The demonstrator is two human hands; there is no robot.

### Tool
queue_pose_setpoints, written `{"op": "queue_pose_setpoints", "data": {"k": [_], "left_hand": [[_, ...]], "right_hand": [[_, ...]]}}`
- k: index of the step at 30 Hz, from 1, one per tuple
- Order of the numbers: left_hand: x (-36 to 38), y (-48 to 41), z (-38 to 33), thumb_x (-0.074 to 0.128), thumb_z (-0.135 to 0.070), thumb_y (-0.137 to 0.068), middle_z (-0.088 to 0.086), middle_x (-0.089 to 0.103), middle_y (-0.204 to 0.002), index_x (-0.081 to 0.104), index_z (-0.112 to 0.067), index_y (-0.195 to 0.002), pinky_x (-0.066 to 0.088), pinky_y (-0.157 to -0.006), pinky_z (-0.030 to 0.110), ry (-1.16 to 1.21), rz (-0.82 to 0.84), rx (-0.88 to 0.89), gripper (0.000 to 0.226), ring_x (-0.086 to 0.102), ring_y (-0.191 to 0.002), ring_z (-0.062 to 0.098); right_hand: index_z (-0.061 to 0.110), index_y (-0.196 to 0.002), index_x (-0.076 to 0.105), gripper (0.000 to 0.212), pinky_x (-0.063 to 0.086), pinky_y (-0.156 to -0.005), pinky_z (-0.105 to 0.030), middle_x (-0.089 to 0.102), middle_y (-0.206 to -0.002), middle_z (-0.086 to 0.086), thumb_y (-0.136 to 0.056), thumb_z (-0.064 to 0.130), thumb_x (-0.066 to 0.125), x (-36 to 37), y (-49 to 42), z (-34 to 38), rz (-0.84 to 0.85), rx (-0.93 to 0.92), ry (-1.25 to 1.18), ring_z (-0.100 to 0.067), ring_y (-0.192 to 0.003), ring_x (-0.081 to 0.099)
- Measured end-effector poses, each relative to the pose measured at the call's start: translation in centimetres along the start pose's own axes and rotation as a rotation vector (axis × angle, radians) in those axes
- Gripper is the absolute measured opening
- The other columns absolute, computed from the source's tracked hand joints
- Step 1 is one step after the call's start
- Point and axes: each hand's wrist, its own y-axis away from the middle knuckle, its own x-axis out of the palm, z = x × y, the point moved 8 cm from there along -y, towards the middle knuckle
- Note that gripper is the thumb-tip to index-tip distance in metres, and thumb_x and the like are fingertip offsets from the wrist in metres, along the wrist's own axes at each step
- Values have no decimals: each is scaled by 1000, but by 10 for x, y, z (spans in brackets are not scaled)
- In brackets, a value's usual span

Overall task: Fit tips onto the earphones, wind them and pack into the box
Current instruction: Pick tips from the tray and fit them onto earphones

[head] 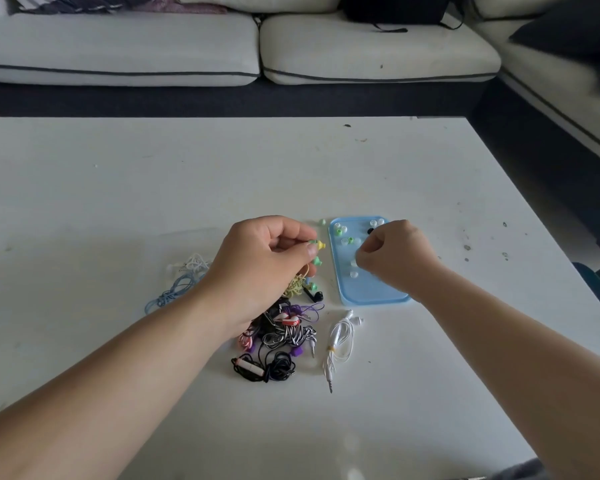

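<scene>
1. Currently the left hand pinches a yellow-green earbud between thumb and forefinger, nozzle pointing right.
2. On the right hand, fingers curl down, seemingly pinching a clear tip in the blue tray on the counter.
3. That tip lies right of the earbud, nearer the right hand.
</scene>
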Motion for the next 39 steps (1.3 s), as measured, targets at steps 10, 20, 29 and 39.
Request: {"op": "queue_pose_setpoints", "data": {"k": [10,20,29,39], "left_hand": [[3,-1,3,75,-7,-92,4,79,-81,76,-15,-107,50,-60,10,-21,-1,-5,16,76,-71,7],[3,-2,1,76,-8,-93,1,80,-83,78,-18,-98,59,-72,20,27,-9,13,12,78,-77,13],[4,0,-6,74,-6,-93,0,80,-86,79,-18,-101,55,-70,15,76,26,63,15,77,-75,9],[5,1,-11,73,-5,-94,2,80,-87,78,-17,-100,59,-74,20,99,63,87,14,78,-77,16]], "right_hand": [[8,-91,71,10,64,-72,-33,77,-77,-15,-83,1,71,-15,24,-5,61,144,-427,-22,-61,74],[-9,-103,72,18,61,-67,-26,73,-84,-17,-86,-5,73,10,61,39,441,184,-1030,-21,-70,72],[2,-82,75,15,62,-69,-25,71,-76,-11,-90,-3,64,13,66,44,522,202,-1170,-16,-68,71],[-2,-101,69,12,61,-70,-23,69,-79,-9,-97,1,58,17,64,46,566,179,-1215,-14,-71,69]]}}
